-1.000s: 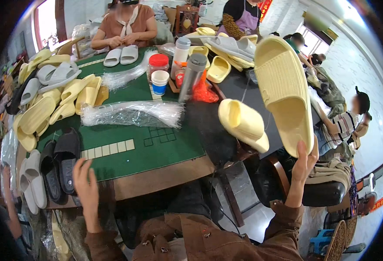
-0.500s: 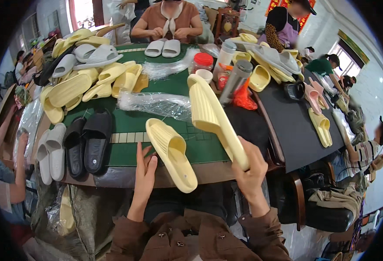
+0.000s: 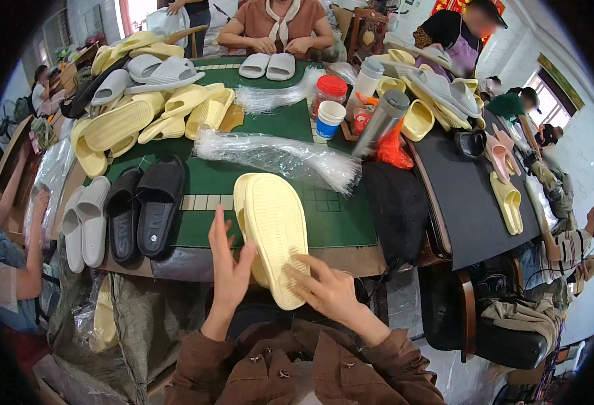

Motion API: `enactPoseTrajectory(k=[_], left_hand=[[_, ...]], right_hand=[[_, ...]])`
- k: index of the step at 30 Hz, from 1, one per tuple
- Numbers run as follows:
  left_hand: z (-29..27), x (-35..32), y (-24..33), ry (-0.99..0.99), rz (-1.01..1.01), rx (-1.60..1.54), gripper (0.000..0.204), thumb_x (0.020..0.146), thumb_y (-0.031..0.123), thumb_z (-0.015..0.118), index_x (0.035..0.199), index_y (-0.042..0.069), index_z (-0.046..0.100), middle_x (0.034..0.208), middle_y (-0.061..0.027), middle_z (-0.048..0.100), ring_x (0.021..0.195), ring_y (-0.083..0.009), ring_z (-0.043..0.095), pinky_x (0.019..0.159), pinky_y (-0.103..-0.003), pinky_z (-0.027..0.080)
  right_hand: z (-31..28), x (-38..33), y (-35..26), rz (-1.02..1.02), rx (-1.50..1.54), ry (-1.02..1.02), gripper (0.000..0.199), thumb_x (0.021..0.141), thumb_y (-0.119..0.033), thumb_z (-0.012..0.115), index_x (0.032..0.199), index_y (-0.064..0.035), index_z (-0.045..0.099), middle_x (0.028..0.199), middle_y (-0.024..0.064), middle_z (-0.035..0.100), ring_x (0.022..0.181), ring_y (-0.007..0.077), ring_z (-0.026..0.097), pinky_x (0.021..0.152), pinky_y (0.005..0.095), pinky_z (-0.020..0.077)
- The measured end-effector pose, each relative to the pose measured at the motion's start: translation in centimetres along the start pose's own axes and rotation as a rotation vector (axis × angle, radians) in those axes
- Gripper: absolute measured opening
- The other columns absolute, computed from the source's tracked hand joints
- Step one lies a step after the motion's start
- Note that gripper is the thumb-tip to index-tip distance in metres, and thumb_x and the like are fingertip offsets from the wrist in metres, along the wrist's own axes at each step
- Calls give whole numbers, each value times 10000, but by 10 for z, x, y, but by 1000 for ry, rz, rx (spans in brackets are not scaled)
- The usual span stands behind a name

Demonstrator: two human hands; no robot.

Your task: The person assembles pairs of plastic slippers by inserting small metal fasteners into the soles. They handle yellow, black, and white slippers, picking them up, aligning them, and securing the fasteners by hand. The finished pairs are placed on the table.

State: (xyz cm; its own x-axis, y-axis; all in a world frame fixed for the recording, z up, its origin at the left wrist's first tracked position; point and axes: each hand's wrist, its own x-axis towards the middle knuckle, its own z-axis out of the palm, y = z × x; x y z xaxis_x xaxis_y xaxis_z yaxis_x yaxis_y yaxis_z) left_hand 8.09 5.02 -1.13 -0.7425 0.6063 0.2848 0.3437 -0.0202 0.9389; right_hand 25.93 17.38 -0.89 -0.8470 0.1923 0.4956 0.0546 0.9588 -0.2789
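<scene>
A pale yellow slide slipper [image 3: 280, 236] lies sole up at the table's near edge, over a second yellow slide [image 3: 241, 202] that is mostly hidden behind it. My right hand [image 3: 327, 290] rests on the lower part of the ribbed sole, its fingers spread across it and slightly blurred. At the left side of the pair is my left hand [image 3: 233, 266], open, its fingers pointing up and holding nothing. Whether the left thumb touches the slides I cannot tell. Farther left stand a black pair of slides [image 3: 156, 209] and a grey pair [image 3: 84, 219].
Bundles of clear plastic fasteners [image 3: 277, 158] lie on the green mat [image 3: 202, 233]. Beyond stand a paper cup [image 3: 329, 121], a red-lidded jar [image 3: 329, 91] and a metal flask [image 3: 381, 121]. Yellow and grey slides [image 3: 121, 128] are heaped at left. A person [image 3: 277, 34] sits opposite.
My right hand has brought its yellow slide down and leftward over the other one, turning the sole up. Its fingers have gone from gripping the slide to spreading over the sole.
</scene>
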Motion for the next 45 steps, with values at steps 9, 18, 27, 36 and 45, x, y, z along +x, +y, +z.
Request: enactPoseTrajectory(k=[9, 18, 27, 36, 45], left_hand=[[9, -5, 3, -134, 347, 488, 631, 869, 162, 619, 1433, 20, 375, 1530, -270, 111, 1398, -430, 174, 1115, -480, 212], [-11, -25, 8, -19, 121, 96, 569, 935, 187, 514, 1442, -11, 347, 1249, -186, 403, 1082, -280, 458, 995, -393, 368], [-35, -25, -16, 42, -199, -329, 641, 882, -34, 499, 1459, -33, 221, 1416, -147, 377, 1297, -235, 393, 1081, -348, 312], [-58, 2, -36, 394, -115, -270, 647, 900, -78, 387, 1506, 39, 194, 1525, -151, 260, 1386, -254, 288, 1126, -339, 231], [-51, 18, -67, 173, -53, 25, 590, 902, -43, 404, 1475, 30, 287, 1333, -177, 425, 1229, -280, 437, 1051, -337, 324]], right_hand=[[14, 0, 8, 447, 378, 43, 524, 833, -268, 715, 1277, -44, 550, 1206, 125, 596, 940, 256, 658, 744, 350, 541], [8, 33, -25, 216, 550, -32, 547, 843, -308, 695, 1283, -30, 527, 1165, 174, 585, 930, 345, 651, 766, 408, 532], [33, 72, -34, 3, 449, -95, 276, 865, -249, 649, 1091, -91, 642, 1195, 103, 560, 786, 297, 660, 610, 380, 542], [58, 103, 48, 431, 168, -20, 562, 816, -233, 686, 1316, -92, 469, 1068, 150, 593, 811, 351, 654, 657, 451, 530], [55, 76, 60, 475, 237, 30, 518, 835, -139, 589, 1340, -141, 471, 900, 203, 662, 774, 384, 650, 667, 450, 507]])
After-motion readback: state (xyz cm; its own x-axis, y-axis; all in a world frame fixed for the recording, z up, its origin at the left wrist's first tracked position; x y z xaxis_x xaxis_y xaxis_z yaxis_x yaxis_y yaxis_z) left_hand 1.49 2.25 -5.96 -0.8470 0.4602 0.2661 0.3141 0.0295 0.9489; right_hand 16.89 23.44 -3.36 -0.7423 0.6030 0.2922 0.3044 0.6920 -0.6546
